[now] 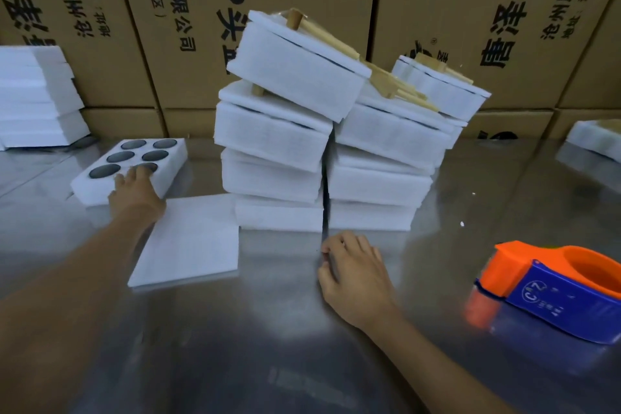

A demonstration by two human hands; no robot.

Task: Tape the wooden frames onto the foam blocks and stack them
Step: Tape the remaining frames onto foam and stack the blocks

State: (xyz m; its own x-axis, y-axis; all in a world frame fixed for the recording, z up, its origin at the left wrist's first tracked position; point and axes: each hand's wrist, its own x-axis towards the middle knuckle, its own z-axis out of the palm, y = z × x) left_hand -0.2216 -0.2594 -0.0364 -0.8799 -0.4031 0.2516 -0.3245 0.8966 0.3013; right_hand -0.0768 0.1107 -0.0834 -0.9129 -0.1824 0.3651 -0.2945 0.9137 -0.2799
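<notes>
We're fetching next foam block (129, 167) at 10 o'clock on bench (268, 329): left hand (136, 193) flat on it, loose grip. Right hand (356, 274) idle, loosely curled. Next: cover sheet (191, 240), frame, tape dispenser (554, 292) at 3.

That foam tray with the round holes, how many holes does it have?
6, in two rows of three across the foam tray at the left of the metal table. The left hand rests on its near edge and partly covers the nearest hole.

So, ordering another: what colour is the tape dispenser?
Orange with a blue body, in the head view: tape dispenser.
</notes>
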